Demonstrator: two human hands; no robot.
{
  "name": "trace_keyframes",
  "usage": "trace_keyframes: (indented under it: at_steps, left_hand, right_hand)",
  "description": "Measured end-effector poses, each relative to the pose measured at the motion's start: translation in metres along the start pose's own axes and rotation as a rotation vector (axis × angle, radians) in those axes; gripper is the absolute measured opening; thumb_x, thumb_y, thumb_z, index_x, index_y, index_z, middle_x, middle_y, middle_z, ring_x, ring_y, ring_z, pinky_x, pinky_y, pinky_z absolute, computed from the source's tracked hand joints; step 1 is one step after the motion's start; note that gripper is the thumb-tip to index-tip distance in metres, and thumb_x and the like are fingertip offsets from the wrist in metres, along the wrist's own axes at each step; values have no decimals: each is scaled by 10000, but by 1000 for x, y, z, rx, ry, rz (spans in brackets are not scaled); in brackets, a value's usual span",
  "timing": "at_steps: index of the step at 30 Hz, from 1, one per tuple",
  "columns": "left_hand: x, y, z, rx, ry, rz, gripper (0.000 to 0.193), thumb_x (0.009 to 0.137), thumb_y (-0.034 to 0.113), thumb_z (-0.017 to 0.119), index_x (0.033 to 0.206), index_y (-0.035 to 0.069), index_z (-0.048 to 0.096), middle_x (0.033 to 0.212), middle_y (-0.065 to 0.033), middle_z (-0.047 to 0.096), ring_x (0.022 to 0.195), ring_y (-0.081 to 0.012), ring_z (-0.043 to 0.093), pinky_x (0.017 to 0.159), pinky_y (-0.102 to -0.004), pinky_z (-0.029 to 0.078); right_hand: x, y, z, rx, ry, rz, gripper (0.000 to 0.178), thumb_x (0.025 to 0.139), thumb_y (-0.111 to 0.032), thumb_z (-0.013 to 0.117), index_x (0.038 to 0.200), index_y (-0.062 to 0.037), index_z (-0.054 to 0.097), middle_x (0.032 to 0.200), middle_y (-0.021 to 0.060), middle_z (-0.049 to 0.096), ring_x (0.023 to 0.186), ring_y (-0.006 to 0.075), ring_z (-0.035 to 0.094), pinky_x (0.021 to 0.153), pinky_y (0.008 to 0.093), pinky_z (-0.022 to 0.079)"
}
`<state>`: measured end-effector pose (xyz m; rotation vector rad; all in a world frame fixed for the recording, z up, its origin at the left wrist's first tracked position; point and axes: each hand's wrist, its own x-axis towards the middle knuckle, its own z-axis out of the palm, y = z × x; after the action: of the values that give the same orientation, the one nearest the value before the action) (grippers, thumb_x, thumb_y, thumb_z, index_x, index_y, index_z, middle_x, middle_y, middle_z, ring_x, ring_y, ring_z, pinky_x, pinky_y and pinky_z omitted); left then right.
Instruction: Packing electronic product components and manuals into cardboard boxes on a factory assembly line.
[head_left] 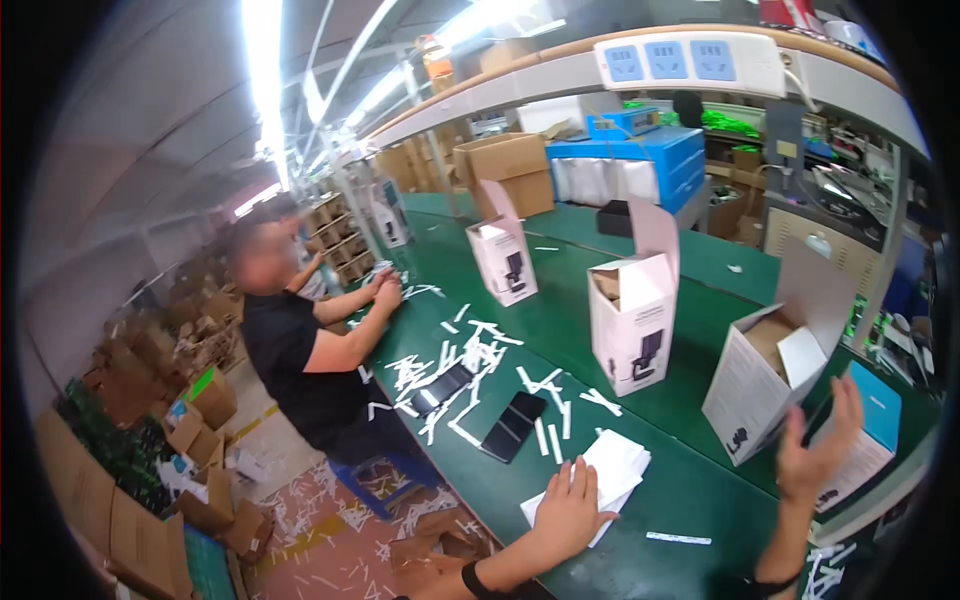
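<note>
Through the head camera, I see the left hand (567,512) laid across the white papers (618,466) on the near side of the green counter (692,488), fingers outstretched, not gripping. A flat, even palm should stop those loose sheets fanning out. The right hand (808,468), raised at right, has spread fingers with nothing visible in them; better it stays clear of the open white box (745,410) beside it, whose raised flap looks easily knocked.
</note>
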<state>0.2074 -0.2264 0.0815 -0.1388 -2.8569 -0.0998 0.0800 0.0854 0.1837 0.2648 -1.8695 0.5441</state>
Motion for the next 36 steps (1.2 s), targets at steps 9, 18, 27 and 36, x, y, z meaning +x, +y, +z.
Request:
trace_keyframes:
  at_steps: [9, 18, 27, 36]
  left_hand:
    - [14, -16, -49, -26, -62, 19, 268, 859, 221, 680, 1089, 104, 752, 1012, -185, 695, 1007, -343, 665, 856, -424, 544]
    - [178, 79, -160, -947, 532, 221, 148, 941, 120, 661, 921, -25, 640, 789, -160, 639, 648, -223, 605, 613, -359, 456]
    - [278, 152, -85, -740, 853, 268, 205, 856, 21, 629, 1005, -22, 496, 980, -208, 574, 919, -414, 579, 786, -505, 465]
    - [297, 136, -73, -463, 1007, 494, 351, 764, -62, 651, 1039, -12, 438, 1060, -254, 523, 982, -424, 563, 827, -495, 472]
  right_hand:
    - [8, -4, 88, 442, -103, 577, 1314, 562, -183, 944, 1568, -4, 118, 1553, 281, 260, 1453, 432, 279, 1203, 462, 273]
    - [14, 35, 41, 683, -185, 480, 1309, 460, -170, 973, 1551, -39, 261, 1483, 232, 430, 1373, 375, 442, 1150, 429, 370]
    - [6, 44, 40, 595, -268, 406, 1119, 719, -292, 889, 1545, 45, 214, 1485, 279, 426, 1385, 373, 441, 1148, 419, 355]
    - [25, 23, 32, 403, -97, 449, 862, 800, -303, 819, 1487, -20, 382, 1333, 294, 563, 1237, 449, 568, 1033, 473, 481]
